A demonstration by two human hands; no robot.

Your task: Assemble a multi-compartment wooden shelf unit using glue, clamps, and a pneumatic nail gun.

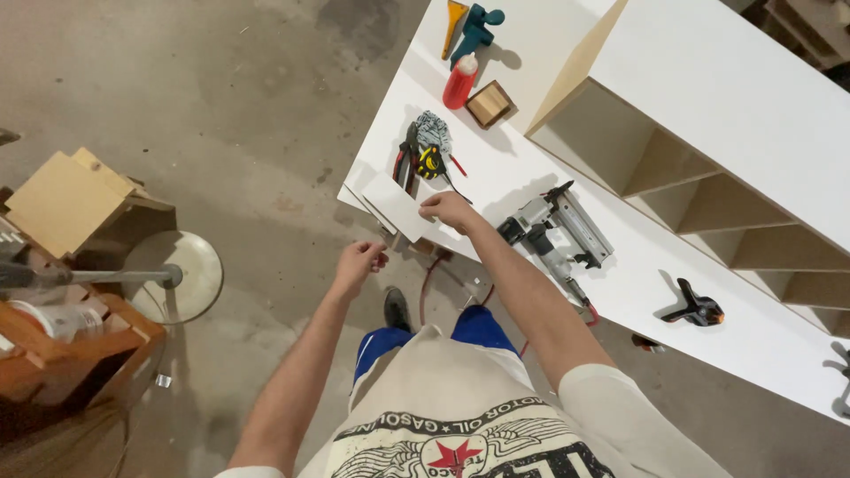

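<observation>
A bare concrete floor [257, 106] fills the left half and top of the frame, stained dark in places. Across the upper right runs a long white worktop [620, 283], slanting from top centre down to the right edge. On it, in the upper right, lies a big white shelf unit [726, 80] on its side, its pale wooden compartments open toward the person. At the left edge stands a cluttered wooden cart [71, 345], with a tan board [62, 199] above it and a round grey disc on a bar [181, 274] just beside it.

On the worktop at mid-frame lies a grey nail gun [558, 235], just right of the person's forearm. Toward the top sit a red bottle [459, 82], a small wooden block [490, 104], a teal clamp [476, 28] and an orange tool [452, 22]. A black spring clamp [697, 308] rests at the right. A bundle of pliers and a yellow tape measure [425, 155] lies near the corner.

At the worktop's near corner, centre frame, lie small white panel pieces [394, 208]. The right hand [449, 211] rests on them, fingers curled down on the top piece. The left hand [359, 264] hangs off the table edge just below, fingers pinched together; whether it grips anything I cannot tell.
</observation>
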